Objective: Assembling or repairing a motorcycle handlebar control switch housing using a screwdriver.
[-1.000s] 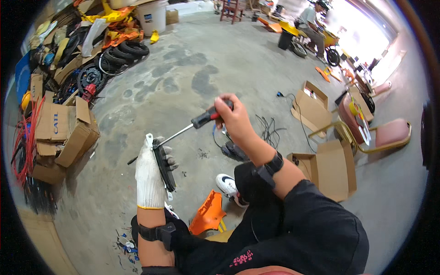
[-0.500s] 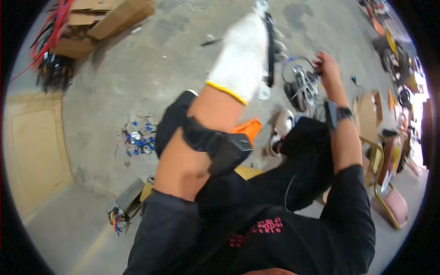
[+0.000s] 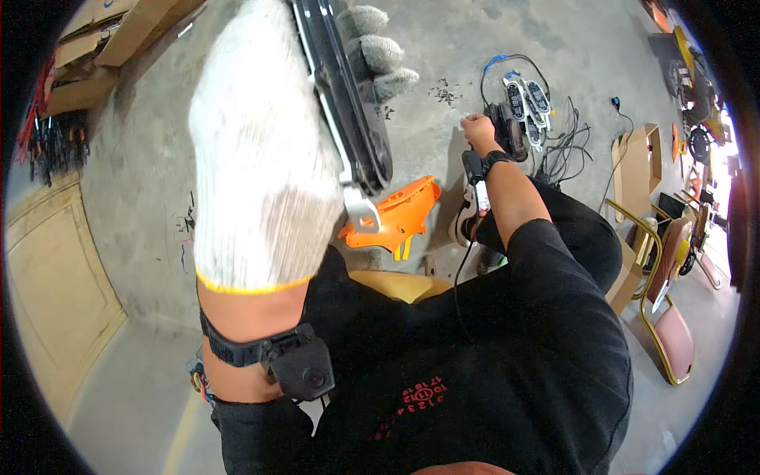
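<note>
Fingers (image 3: 372,51) of your gloved left hand (image 3: 261,158) wrap around the long black part (image 3: 348,119), which runs down across your palm, raised close to your head. Your bare right hand (image 3: 477,131) is closed low by the black units (image 3: 522,99) on the floor; its grip is unclear.

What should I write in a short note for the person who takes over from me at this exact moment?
Left hand: in a white glove, raised close to the camera, gripping a long black part with a metal bracket at its lower end.
Right hand: bare, closed, reaching down to the black parts and cables on the floor; what it holds cannot be seen.
An orange cover lies on the floor near the knees.
Done: black part is in hand.
Left: cannot be judged from this view.
</note>
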Demonstrator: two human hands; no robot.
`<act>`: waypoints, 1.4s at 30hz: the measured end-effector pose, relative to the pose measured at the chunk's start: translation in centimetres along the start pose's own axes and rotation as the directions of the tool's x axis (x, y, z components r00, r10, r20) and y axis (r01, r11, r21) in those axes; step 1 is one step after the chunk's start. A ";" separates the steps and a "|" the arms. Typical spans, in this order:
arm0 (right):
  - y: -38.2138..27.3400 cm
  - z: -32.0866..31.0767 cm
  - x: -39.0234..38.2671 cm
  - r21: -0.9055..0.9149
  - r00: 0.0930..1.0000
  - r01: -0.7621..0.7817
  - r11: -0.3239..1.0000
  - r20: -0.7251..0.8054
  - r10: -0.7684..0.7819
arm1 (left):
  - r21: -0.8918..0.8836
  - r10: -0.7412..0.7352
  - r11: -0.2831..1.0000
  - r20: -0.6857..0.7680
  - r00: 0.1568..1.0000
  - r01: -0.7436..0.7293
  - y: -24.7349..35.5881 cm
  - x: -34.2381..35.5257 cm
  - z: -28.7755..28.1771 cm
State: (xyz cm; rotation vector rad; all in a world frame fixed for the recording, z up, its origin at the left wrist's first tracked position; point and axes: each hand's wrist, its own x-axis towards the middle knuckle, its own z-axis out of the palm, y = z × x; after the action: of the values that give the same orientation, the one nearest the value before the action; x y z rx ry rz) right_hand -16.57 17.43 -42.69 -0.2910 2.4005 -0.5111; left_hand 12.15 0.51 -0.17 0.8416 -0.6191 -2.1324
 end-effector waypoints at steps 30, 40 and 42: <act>-6.7 -2.6 0.9 -0.244 0.900 0.238 0.940 -0.310 -0.308 | -0.033 -0.229 0.973 -0.049 0.972 0.228 1.6 1.5 1.4; -25.2 -19.6 -18.3 0.517 0.830 0.532 0.671 -0.161 -0.534 | -0.254 -0.232 0.906 0.368 0.900 0.337 1.4 3.1 3.2; -26.3 -22.0 -24.4 0.552 0.809 0.556 0.622 -0.188 -0.557 | -0.244 -0.213 0.915 0.386 0.898 0.322 1.0 3.1 3.7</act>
State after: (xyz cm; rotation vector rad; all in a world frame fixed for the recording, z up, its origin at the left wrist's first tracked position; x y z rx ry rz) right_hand -10.26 8.19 -2.11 -0.7620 1.9712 -1.5043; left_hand 8.36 -1.91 1.86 0.3923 -0.3439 -2.5813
